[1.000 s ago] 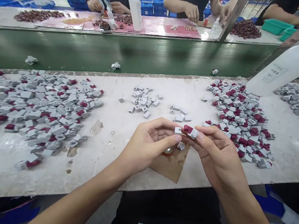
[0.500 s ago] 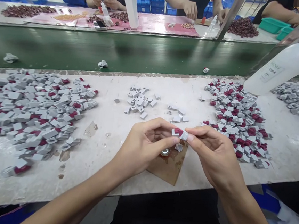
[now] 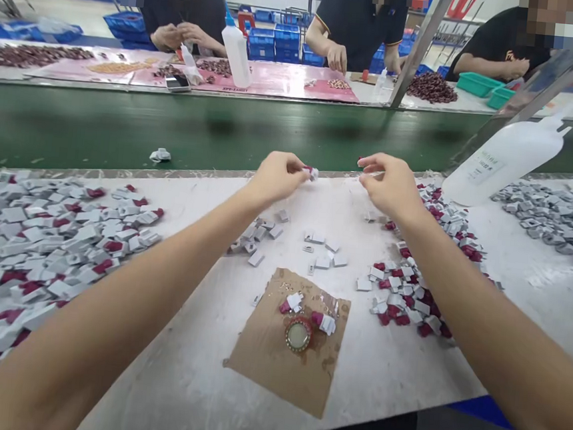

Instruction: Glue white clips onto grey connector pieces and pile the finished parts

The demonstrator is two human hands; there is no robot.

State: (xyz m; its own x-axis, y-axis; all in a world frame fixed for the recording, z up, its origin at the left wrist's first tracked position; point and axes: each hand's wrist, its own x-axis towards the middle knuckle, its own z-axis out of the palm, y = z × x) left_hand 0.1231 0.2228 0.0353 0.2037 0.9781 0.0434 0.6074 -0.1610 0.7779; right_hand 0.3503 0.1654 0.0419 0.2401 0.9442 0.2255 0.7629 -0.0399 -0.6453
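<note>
At the far edge of the white table (image 3: 180, 339), my left hand (image 3: 280, 176) pinches a small grey and dark-red piece (image 3: 311, 172). My right hand (image 3: 387, 183) is to its right, thumb and forefinger apart, near the green belt's edge; a small dark-red bit (image 3: 360, 161) shows at its forefinger tip. On a brown cardboard square (image 3: 273, 368) nearer me lie a round red-rimmed cap (image 3: 299, 334) and two grey and dark-red pieces, one behind the cap (image 3: 292, 302), one right of it (image 3: 324, 323). Loose grey parts (image 3: 322, 262) lie behind the cardboard.
Large piles of grey and dark-red pieces flank me, left (image 3: 54, 235) and right (image 3: 410, 293). A big white bottle (image 3: 504, 160) leans at the right by a metal post (image 3: 421, 46). Beyond the green belt (image 3: 174, 121), several people work at a pink-covered table (image 3: 277, 89).
Both hands have moved forward from over the cardboard to the table's far edge and come apart. The cardboard and the pieces on it are now uncovered. The view has tilted up.
</note>
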